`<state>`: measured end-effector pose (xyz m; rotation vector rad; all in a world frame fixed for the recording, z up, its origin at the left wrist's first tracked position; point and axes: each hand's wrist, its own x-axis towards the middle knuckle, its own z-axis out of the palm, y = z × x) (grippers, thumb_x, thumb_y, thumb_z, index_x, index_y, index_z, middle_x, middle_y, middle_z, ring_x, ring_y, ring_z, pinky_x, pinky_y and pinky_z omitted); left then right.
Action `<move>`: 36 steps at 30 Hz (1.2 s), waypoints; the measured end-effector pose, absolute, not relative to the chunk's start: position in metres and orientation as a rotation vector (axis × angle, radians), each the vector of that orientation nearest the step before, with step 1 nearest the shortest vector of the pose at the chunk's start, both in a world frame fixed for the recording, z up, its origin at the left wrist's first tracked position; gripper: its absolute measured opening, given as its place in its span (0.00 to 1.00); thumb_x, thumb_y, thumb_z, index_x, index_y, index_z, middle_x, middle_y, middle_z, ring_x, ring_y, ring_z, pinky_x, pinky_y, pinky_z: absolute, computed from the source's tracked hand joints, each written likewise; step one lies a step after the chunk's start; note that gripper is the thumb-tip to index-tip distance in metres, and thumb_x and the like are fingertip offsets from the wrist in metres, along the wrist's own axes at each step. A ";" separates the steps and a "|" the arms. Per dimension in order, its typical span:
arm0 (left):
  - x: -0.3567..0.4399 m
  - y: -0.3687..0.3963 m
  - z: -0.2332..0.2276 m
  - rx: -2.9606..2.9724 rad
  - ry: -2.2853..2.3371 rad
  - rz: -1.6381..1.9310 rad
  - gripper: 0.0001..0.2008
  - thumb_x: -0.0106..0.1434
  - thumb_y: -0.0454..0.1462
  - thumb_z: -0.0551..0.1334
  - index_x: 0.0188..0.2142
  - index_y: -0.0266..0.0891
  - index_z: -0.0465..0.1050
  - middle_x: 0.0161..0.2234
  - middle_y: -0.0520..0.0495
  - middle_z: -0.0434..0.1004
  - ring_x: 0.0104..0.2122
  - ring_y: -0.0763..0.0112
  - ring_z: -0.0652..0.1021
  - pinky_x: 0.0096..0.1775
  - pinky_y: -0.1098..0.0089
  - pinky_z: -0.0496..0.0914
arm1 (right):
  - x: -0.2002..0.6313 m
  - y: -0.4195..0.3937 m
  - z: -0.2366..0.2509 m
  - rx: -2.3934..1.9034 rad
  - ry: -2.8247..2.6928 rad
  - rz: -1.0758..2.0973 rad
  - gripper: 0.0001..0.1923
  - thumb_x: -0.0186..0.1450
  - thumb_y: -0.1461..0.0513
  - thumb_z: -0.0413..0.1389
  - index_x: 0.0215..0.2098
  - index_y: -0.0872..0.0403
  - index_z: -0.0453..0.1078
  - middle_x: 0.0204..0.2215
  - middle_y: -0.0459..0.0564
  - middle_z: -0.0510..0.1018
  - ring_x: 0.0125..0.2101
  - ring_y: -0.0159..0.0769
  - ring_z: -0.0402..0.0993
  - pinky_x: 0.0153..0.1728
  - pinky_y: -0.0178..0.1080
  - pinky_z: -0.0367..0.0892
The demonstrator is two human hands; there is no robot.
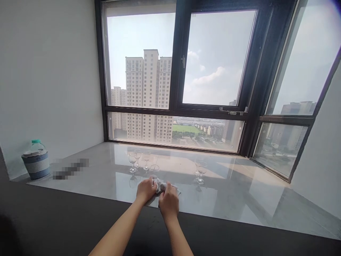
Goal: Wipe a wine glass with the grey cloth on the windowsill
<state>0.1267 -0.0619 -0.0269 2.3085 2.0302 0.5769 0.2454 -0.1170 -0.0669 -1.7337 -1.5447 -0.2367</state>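
My left hand (146, 191) and my right hand (169, 203) are close together above the front edge of the ledge. Both are closed around a bunched white cloth (161, 185) with grey marks. The round rim of a clear glass (154, 168) shows just beyond my left hand. Its lower part is hidden, and I cannot tell whether it stands or is held inside the cloth. Several stemmed wine glasses (132, 160) stand upright behind my left hand. To the right of my right hand, two more wine glasses (201, 171) stand one behind the other.
The glossy grey ledge (234, 199) runs below a dark-framed window (179, 111). At its left end stands a blue and white bucket (36, 165) with a green-capped clear bottle (37, 145) in or behind it. A blurred-out patch (70, 169) lies beside it.
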 end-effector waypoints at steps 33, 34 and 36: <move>0.124 -0.056 -0.036 2.334 2.017 0.607 0.19 0.65 0.42 0.50 0.49 0.36 0.71 0.39 0.38 0.79 0.41 0.59 0.78 0.41 0.67 0.66 | 0.245 -0.117 -0.067 -1.721 -1.548 -0.221 0.23 0.62 0.69 0.47 0.55 0.58 0.62 0.40 0.56 0.73 0.42 0.44 0.68 0.42 0.40 0.61; 0.124 -0.056 -0.036 2.337 2.018 0.605 0.19 0.65 0.42 0.50 0.48 0.36 0.72 0.39 0.38 0.79 0.40 0.59 0.78 0.40 0.67 0.66 | 0.245 -0.117 -0.067 -1.722 -1.549 -0.218 0.22 0.62 0.69 0.47 0.55 0.58 0.62 0.40 0.56 0.73 0.42 0.44 0.68 0.42 0.40 0.61; 0.124 -0.056 -0.036 2.344 2.020 0.608 0.18 0.65 0.42 0.50 0.46 0.36 0.72 0.38 0.39 0.79 0.39 0.59 0.79 0.39 0.67 0.66 | 0.245 -0.117 -0.068 -1.725 -1.553 -0.214 0.23 0.62 0.68 0.47 0.56 0.58 0.62 0.40 0.56 0.73 0.42 0.44 0.68 0.42 0.40 0.61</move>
